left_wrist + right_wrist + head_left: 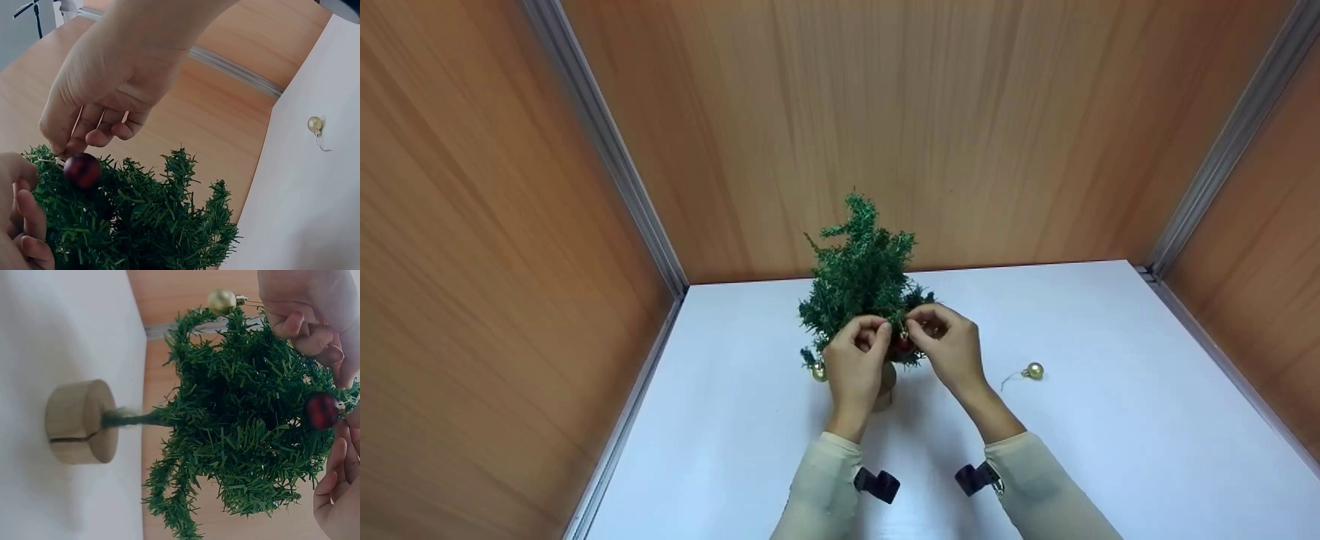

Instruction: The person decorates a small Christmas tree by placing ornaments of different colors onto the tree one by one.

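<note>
A small green artificial Christmas tree (859, 277) stands on a round wooden base (81, 422). At its near side, a dark red bauble (322, 410) with a gold cap hangs against the branches, between both hands. My right hand (952, 349) pinches at the red bauble's cap and string with thumb and forefinger. From the other side my left hand (855, 367) pinches the string's loop beside a branch tip, its other fingers curled. A gold bauble (221, 302) hangs from a lower branch on the tree's left side.
Another gold bauble (1035, 371) with a loose string lies on the white table (735, 435), right of the tree. Wood-grain panels (960, 135) with grey metal edging enclose the table at the back and sides.
</note>
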Motion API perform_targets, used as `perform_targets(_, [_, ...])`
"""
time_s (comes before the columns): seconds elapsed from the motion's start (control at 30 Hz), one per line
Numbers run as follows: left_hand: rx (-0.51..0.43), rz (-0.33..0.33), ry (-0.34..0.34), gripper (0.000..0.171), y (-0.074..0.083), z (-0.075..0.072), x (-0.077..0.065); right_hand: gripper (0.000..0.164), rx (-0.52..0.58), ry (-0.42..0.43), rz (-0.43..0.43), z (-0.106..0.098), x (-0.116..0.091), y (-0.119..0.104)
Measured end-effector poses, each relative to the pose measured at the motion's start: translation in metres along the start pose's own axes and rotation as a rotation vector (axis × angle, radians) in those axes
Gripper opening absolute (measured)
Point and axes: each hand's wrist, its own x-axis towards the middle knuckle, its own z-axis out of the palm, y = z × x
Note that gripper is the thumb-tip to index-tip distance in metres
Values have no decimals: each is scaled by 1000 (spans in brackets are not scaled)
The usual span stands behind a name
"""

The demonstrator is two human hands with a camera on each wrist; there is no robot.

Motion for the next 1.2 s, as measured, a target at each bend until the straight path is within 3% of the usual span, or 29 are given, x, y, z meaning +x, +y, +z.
perform_targets(0.3, [15, 54, 52, 5, -2, -6, -5, 4, 8, 12, -15, -7, -2, 2])
perform_targets(0.57, [45, 110, 110, 4, -19, -13, -17, 3, -16, 44, 19, -18, -12, 12])
perform_targets(0.8, [130, 94, 139, 6, -34, -12, -33, 4, -57, 72, 74, -27, -27, 26])
perform_targets(1.03, [249, 52, 161, 24, -31, -6, -35, 3, -79, 94, 130, -34, -45, 44])
perform_targets(1.2, [304, 25, 194, 27, -33, 0, -34, 5, -86, 117, 163, -40, -54, 55])
